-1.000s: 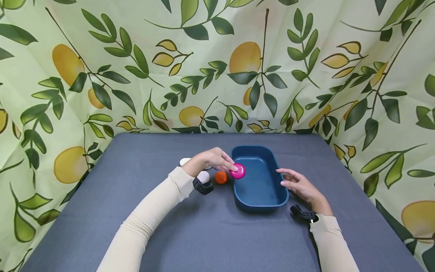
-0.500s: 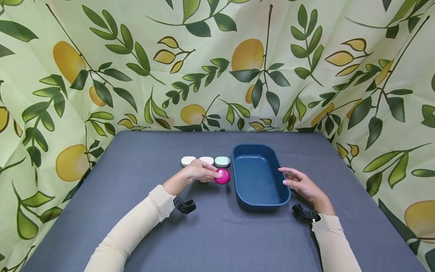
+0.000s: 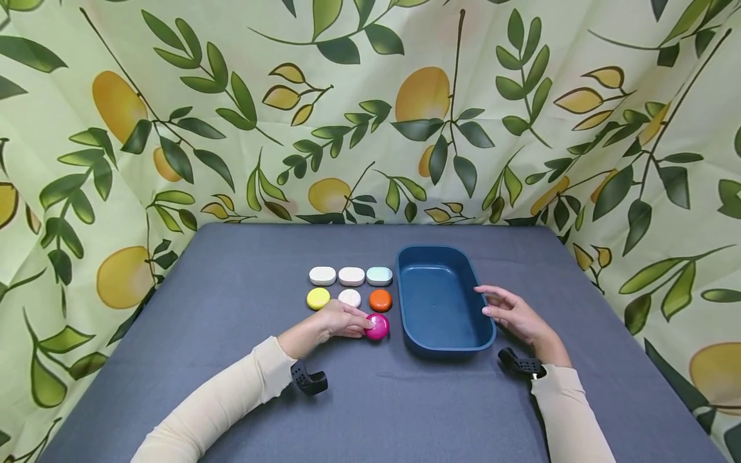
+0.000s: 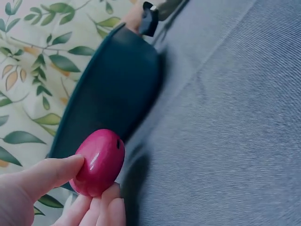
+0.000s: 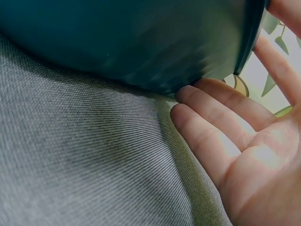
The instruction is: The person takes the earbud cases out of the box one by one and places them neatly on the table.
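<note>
My left hand [image 3: 341, 320] pinches a glossy pink round case [image 3: 377, 326] between thumb and fingertips, left of the blue bin. A small dark slot shows in the pink case's side in the left wrist view. Behind it, an orange round case [image 3: 380, 300], a white speckled one [image 3: 350, 298] and a yellow one [image 3: 318, 298] form a row. My right hand [image 3: 517, 319] rests its fingers against the right side of the blue bin [image 3: 448, 350]. In the right wrist view, those fingers [image 5: 211, 136] lie nearly straight along the bin's lower wall.
Farther back sit three oval cases: a white one [image 3: 322, 276], a pale pinkish one [image 3: 351, 276] and a light blue one [image 3: 379, 276]. Everything stands on a grey cloth-covered table [image 3: 370, 411]. A leaf-and-fruit patterned curtain [image 3: 347, 128] hangs behind and at the sides.
The left hand has carried the pink case left and toward the front, from over the bin's left rim to beside it. The cases behind are now uncovered. The right hand stays at the bin.
</note>
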The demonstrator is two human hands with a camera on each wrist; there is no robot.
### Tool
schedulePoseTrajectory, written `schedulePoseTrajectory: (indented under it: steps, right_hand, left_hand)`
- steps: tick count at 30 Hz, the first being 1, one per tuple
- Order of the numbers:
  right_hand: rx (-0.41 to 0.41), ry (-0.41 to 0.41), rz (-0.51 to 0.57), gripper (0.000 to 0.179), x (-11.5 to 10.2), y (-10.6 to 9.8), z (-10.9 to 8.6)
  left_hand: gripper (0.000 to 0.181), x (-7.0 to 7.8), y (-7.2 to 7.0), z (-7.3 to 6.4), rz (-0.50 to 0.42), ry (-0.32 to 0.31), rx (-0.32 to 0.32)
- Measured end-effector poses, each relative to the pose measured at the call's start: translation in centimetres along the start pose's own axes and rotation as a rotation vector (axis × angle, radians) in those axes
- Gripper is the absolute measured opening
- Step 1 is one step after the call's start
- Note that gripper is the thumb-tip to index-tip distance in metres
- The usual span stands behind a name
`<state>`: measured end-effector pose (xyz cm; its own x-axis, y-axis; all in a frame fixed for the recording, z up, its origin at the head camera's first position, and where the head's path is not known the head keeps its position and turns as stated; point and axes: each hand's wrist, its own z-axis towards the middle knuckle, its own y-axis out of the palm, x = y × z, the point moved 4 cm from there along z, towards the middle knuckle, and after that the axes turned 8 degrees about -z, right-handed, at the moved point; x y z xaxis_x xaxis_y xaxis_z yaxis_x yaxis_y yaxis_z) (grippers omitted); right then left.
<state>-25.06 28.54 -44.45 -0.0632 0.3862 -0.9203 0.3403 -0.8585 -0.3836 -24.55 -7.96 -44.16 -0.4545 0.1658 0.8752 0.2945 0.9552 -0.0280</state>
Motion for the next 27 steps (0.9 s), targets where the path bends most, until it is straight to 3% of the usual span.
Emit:
schedulePoseTrajectory:
  steps: [17, 27]
  right_hand:
    - [-0.002, -0.009, -0.004, 0.041, 0.22, 0.01, -0.01]
    - [0.001, -0.018, -0.027, 0.046, -0.16, -0.01, -0.03]
  left_hand:
    - [0.026, -0.73, 0.69, 0.36, 0.016, 0.019, 0.027]
    - [0.023, -0.36, 0.7, -0.16, 0.152, 0.133, 0.069]
